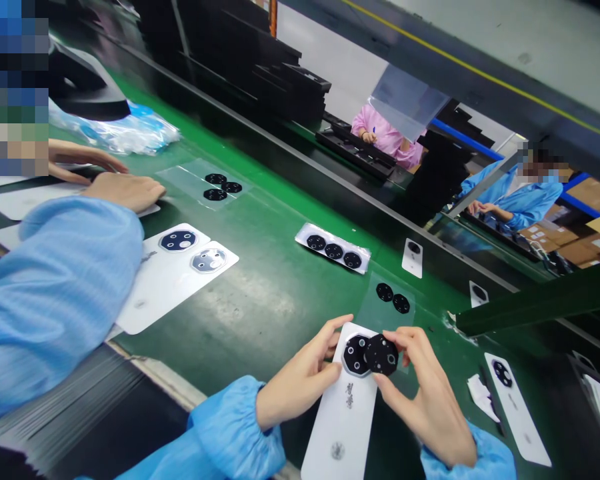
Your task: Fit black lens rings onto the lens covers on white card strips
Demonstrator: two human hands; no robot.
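Observation:
My left hand (303, 373) grips the upper left edge of a white phone back cover (347, 427), thumb on the face and fingers at the side. Near its top the cover has a camera ring (353, 355) with round lens holes. Between its thumb and fingertips, my right hand (425, 390) pinches a black camera lens plate (383, 355), roughly eight-sided. The plate overlaps the right part of the ring, tilted; whether they touch I cannot tell. Just beyond lies a clear film (367, 307) bearing two similar black plates (393, 299).
On the green bench, a silvery strip (301, 235) carries three black plates. More white covers lie left (155, 293) and right (517, 413), beside a crumpled white scrap (481, 398). A co-worker's sleeved arm (70, 280) reaches in from the left. A green beam (530, 303) slants across the right.

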